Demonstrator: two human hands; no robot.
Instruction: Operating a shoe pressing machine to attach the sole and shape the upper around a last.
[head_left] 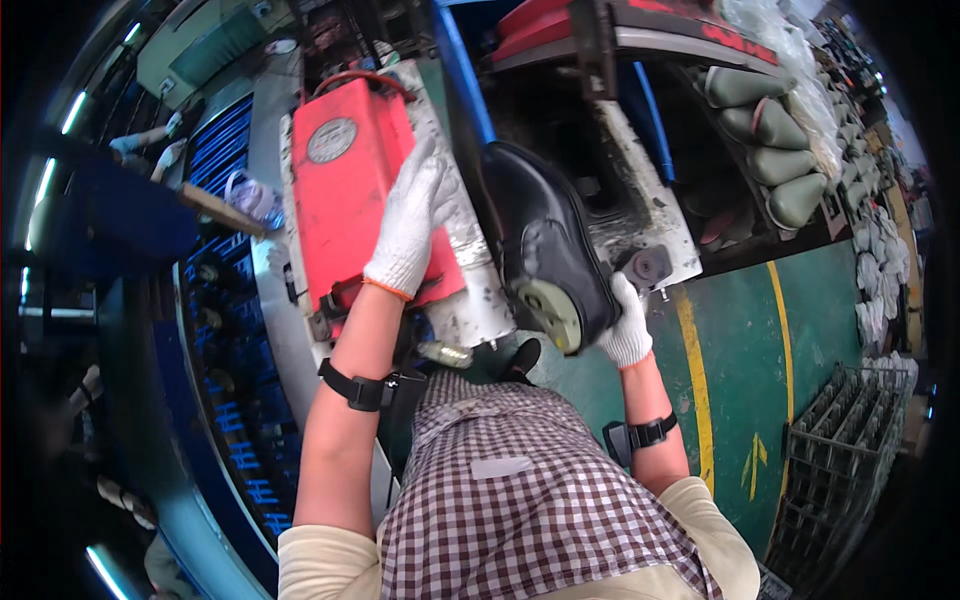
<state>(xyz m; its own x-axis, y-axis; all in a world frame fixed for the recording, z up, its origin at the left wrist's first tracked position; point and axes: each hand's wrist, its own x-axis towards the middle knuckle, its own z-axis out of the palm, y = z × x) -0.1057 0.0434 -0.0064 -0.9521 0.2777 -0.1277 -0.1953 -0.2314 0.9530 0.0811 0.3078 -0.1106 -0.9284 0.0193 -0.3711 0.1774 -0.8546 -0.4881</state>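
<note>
Black shoe (540, 230) beside red cover (345, 215)

The shoe is glossy black and sits slanted right of the red cover, toe pointing away from the person. A pale green form (550, 312) bearing a yellow patch fills its opening. The gloved right hand (628, 325) touches the shoe's near end; with fingers partly hidden, its grip cannot be told. The gloved left hand's (412, 215) grip is wide, fingers extended over the red cover.
</note>
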